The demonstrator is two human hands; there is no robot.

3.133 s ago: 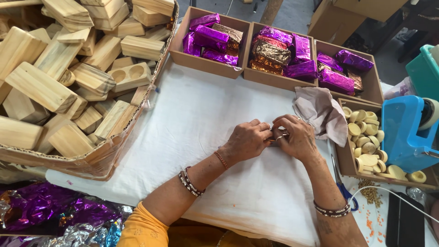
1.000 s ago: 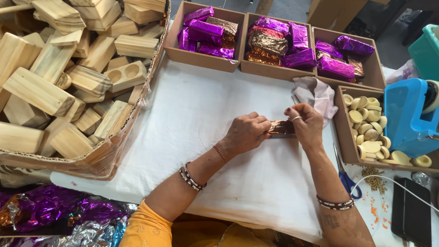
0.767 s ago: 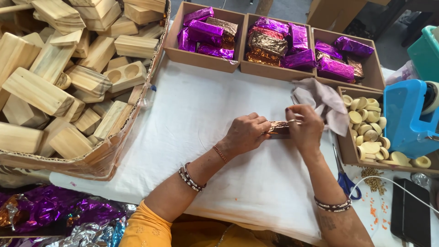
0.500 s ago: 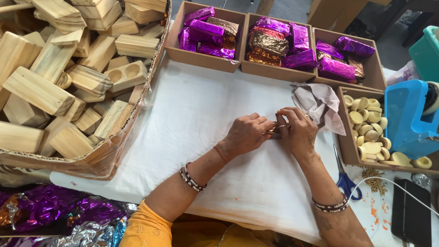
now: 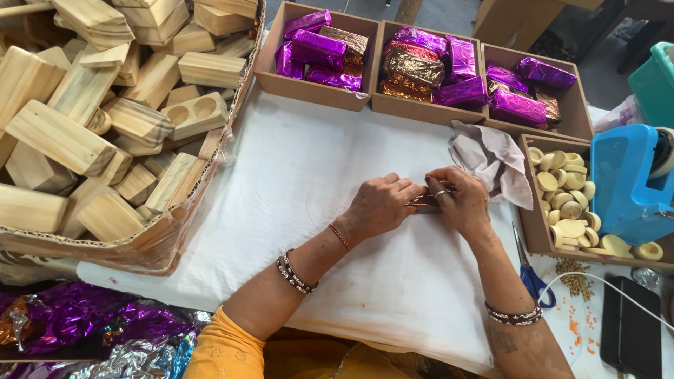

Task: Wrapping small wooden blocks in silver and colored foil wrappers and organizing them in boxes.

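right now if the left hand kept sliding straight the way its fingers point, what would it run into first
The left hand points right, so it would first meet the small foil-wrapped block it already touches, then the right hand just behind. The grey cloth lies further on.

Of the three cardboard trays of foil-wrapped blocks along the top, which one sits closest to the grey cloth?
The right-hand tray. The grey cloth lies just below its front wall, while the middle tray is a little farther off and the left tray is well clear.
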